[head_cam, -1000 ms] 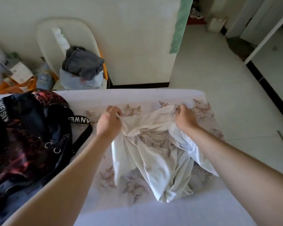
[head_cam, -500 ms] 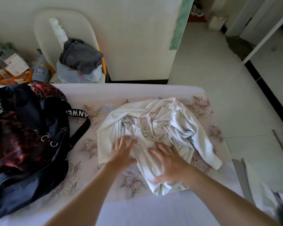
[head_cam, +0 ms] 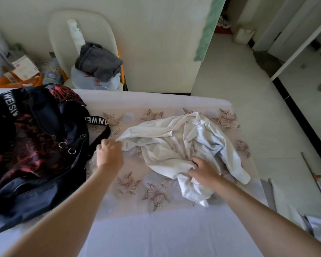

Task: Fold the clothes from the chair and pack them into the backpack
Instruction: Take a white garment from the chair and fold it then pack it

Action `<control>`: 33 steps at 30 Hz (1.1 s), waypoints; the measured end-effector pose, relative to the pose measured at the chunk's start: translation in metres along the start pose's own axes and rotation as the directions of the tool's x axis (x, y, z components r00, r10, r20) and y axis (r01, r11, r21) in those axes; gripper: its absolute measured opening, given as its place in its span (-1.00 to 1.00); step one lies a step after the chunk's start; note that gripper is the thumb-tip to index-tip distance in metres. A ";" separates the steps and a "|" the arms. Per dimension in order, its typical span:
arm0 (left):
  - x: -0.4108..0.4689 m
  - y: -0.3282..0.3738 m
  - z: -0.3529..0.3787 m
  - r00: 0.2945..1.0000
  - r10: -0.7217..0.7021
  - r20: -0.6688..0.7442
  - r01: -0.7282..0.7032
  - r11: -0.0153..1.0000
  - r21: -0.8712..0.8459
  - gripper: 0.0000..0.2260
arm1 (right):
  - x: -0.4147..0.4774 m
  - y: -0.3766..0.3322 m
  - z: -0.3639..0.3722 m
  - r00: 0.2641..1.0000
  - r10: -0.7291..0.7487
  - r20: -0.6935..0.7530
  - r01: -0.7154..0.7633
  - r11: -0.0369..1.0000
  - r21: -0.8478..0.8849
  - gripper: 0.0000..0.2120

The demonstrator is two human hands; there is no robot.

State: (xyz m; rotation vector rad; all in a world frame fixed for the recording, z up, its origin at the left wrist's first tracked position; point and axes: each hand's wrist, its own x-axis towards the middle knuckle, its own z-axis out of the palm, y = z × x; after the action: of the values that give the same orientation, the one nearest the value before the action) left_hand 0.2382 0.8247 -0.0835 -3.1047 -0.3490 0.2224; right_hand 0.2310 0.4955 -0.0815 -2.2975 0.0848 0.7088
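Observation:
A crumpled white shirt (head_cam: 176, 143) lies on the flowered cloth of the table (head_cam: 156, 229). My left hand (head_cam: 109, 153) pinches the shirt's left edge, pulled out toward the backpack. My right hand (head_cam: 204, 170) grips a bunch of the shirt's lower part. The dark blue and red backpack (head_cam: 32, 145) lies on the table's left side, its lettered strap (head_cam: 96, 121) trailing toward the shirt. Behind the table stands a white chair (head_cam: 63, 38) holding a grey garment (head_cam: 98, 62) on top of a pale blue one (head_cam: 104, 83).
Left of the chair lies a heap of boxes and an orange bag (head_cam: 20, 71). A green cloth (head_cam: 209, 28) hangs at the wall's corner. Tiled floor (head_cam: 239, 86) opens to the right of the table, with a long-handled tool (head_cam: 317, 177) lying on it.
Both hands lay flat on the shirt half a second ago. Now the left one has drawn the shirt's left edge outward, and the right one has closed on the lower part.

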 end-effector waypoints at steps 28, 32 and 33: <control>-0.079 0.023 0.007 0.922 0.346 -0.172 -0.382 0.884 -0.268 -0.76 | -0.054 0.054 -0.008 0.869 -0.409 -0.278 0.056 0.640 -0.766 -0.66; -0.121 0.049 0.031 0.847 0.531 -0.022 -0.509 0.799 -0.320 -0.65 | -0.068 0.047 0.035 0.909 -0.405 0.098 0.376 0.696 -0.612 -0.60; -0.126 0.051 0.039 0.854 0.519 0.022 -0.489 0.818 -0.304 -0.58 | -0.070 0.048 0.045 0.925 -0.350 0.146 0.357 0.674 -0.647 -0.50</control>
State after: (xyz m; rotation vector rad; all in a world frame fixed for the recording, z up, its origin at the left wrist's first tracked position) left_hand 0.1220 0.7465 -0.1061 -3.4135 0.5134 0.3671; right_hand 0.1384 0.4797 -0.1024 -2.8579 -0.7284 0.5976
